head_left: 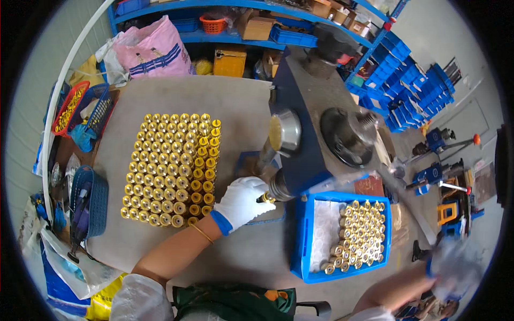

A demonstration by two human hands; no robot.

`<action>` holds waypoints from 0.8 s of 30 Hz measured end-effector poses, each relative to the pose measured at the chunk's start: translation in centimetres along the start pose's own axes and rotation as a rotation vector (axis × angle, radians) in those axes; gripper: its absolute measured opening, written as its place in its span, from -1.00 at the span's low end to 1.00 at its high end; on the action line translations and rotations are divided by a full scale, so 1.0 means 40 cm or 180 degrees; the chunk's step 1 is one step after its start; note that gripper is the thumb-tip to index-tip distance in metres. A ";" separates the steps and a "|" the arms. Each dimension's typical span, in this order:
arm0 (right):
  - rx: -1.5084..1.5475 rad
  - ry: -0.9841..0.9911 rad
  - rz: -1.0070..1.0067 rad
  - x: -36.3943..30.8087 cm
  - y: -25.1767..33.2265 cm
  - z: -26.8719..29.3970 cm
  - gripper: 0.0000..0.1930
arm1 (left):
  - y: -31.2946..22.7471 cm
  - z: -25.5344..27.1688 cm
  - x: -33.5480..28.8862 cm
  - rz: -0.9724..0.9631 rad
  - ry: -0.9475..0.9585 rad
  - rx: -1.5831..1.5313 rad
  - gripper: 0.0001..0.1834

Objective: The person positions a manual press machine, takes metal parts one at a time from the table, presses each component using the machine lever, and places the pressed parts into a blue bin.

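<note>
Press [313, 80] looms nearest. Gloved left hand [238, 204] grasps brass part [266, 198] in fingers [256, 187] near press's lower end; right hand [455, 270] blurred, grip can't be told. Work seems partway: blue bin [301, 235] part-filled with brass pieces [361, 230]; bigger block of rows [160, 171] stands on worktop [230, 99].

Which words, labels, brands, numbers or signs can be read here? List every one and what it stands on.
I don't copy printed wording; here is where it stands.
Yellow bag, lower left: dark printed characters, partly covered.
Blue device, right background: pale mark, too small to read.
Cartons on the shelf: small marks, too small to read.
Gold-coloured parts on the table: no legible lettering.
</note>
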State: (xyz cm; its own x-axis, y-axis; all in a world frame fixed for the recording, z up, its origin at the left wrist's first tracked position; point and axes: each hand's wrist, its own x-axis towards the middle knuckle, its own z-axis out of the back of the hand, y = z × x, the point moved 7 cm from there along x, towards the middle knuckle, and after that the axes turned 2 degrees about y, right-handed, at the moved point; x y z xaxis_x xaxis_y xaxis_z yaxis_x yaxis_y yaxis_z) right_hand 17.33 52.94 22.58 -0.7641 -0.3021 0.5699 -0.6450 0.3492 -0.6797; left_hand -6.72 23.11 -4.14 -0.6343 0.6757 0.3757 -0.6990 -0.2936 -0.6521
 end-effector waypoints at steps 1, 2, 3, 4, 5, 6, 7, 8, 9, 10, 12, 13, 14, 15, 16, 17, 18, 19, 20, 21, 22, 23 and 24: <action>0.2091 0.0629 -0.0104 -0.059 -0.036 0.210 -0.37 | 0.042 0.010 -0.017 0.0113 0.0049 0.0098 -0.58; 0.4161 0.1363 -0.0224 0.043 0.036 0.313 -0.34 | 0.040 0.012 -0.025 0.0179 0.0106 0.0198 -0.58; 0.6133 0.2066 -0.0283 0.105 0.080 0.350 -0.30 | 0.032 0.032 -0.031 0.0255 0.0052 0.0140 -0.58; 0.8020 0.2808 -0.0344 0.137 0.098 0.385 -0.24 | 0.028 0.040 -0.031 0.0285 -0.0009 0.0028 -0.58; 0.7966 0.3301 -0.0334 0.092 0.201 0.419 -0.21 | 0.040 0.045 -0.036 0.0317 0.0003 0.0086 -0.58; 0.7818 0.3791 -0.0308 0.048 0.292 0.450 -0.18 | 0.043 0.050 -0.040 0.0252 -0.0054 0.0072 -0.59; 0.7825 0.3784 -0.0278 0.046 0.299 0.454 -0.18 | 0.041 0.052 -0.045 0.0204 -0.0118 0.0056 -0.59; 0.7900 0.3791 -0.0317 0.041 0.297 0.453 -0.17 | 0.034 0.051 -0.041 0.0196 -0.0127 0.0055 -0.59; 0.7986 0.3791 -0.0356 0.040 0.292 0.452 -0.16 | 0.025 0.046 -0.032 0.0178 -0.0032 0.0143 -0.60; 0.8001 0.3766 -0.0358 0.048 0.284 0.447 -0.16 | 0.016 0.044 -0.028 0.0163 0.0062 0.0240 -0.61; 0.8396 0.4025 0.0218 0.081 0.265 0.453 -0.11 | 0.021 0.061 -0.026 0.0165 0.0011 0.0230 -0.61; 0.9150 0.4159 0.0283 0.099 0.218 0.424 -0.08 | 0.029 0.067 -0.032 0.0249 0.0058 0.0290 -0.56; 0.9393 0.4720 -0.2365 0.102 0.160 0.369 -0.52 | 0.024 0.065 -0.032 0.0313 0.0122 0.0308 -0.50; 0.9345 0.4701 -0.2417 0.120 0.138 0.349 -0.52 | 0.006 0.064 -0.025 0.0270 0.0130 0.0280 -0.50; 0.9821 0.3977 -0.2731 0.179 0.116 0.304 -0.53 | -0.003 0.057 -0.013 0.0377 0.0240 0.0098 -0.51; 1.0320 0.3193 -0.3032 0.237 0.129 0.246 -0.53 | 0.001 0.046 -0.007 0.0536 0.0365 -0.0016 -0.51; 1.0740 0.2291 -0.3299 0.300 0.137 0.192 -0.53 | 0.005 0.044 -0.003 0.0530 0.0363 0.0013 -0.51; 1.1091 0.1323 -0.3545 0.349 0.143 0.152 -0.53 | 0.012 0.042 -0.004 0.0461 0.0390 0.0162 -0.52; 1.1342 0.0271 -0.3773 0.371 0.131 0.134 -0.53 | 0.012 0.050 -0.003 0.0389 0.0415 0.0312 -0.53; 1.1366 0.0237 -0.3790 0.372 0.138 0.150 -0.53 | 0.011 0.056 -0.005 0.0398 0.0414 0.0344 -0.53; 1.0988 0.1265 -0.2806 0.377 0.166 0.204 -0.52 | 0.006 0.058 -0.007 0.0411 0.0436 0.0340 -0.54; 1.0444 0.2125 -0.1879 0.377 0.200 0.268 -0.50 | 0.006 0.063 -0.010 0.0432 0.0452 0.0336 -0.54; 0.9779 0.2820 -0.1020 0.364 0.238 0.324 -0.48 | 0.011 0.063 -0.014 0.0457 0.0442 0.0372 -0.54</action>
State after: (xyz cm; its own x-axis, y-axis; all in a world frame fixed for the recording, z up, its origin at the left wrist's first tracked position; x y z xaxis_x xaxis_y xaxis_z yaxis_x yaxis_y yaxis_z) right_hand 0.16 40.36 18.43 -0.9782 0.0874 0.1881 0.1478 -0.3427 0.9278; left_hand -7.51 20.88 -3.00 -0.6840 0.7056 0.1850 -0.6435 -0.4642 -0.6086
